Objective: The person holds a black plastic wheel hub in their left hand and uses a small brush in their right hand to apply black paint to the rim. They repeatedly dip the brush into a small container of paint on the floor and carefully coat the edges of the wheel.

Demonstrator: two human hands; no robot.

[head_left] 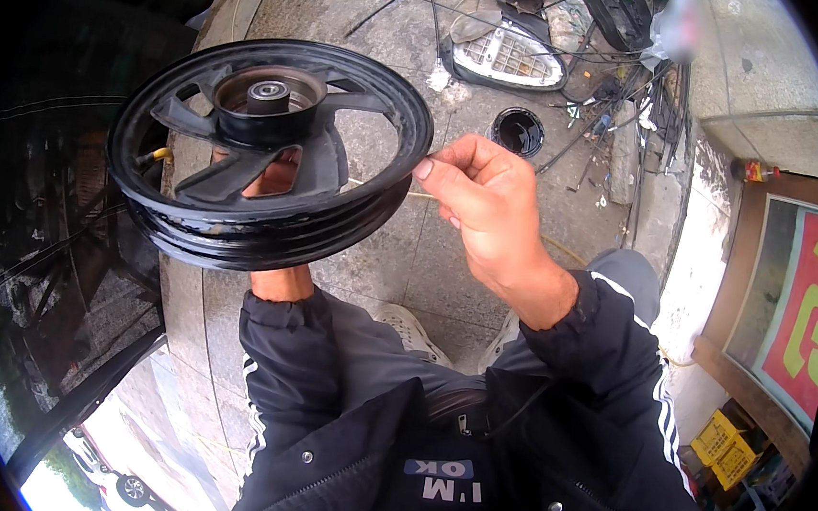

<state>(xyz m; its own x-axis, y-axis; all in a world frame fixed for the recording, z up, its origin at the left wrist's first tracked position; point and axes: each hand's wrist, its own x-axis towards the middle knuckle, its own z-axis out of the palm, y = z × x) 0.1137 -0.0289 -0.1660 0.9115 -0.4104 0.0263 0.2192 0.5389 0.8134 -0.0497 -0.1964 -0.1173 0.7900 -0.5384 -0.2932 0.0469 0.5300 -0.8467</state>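
A black motorcycle wheel rim (374, 212) without a tyre is held up, tilted, at the upper left. A round bearing (269, 92) sits in its hub, and a yellow-tipped valve stem (161, 153) shows on the left. My left hand (279, 174) supports the wheel rim from below, partly seen through the gap between the spokes; most of its fingers are hidden. With thumb and fingers pinched, my right hand (490, 204) touches the rim's right edge.
Beyond my right hand, a round container (518, 132) of dark liquid stands on the paved floor (370, 257). A pale seat base (506, 59) lies farther off, near tangled cables (623, 99). On the right are a wood-framed panel (753, 283) and a yellow crate (725, 448).
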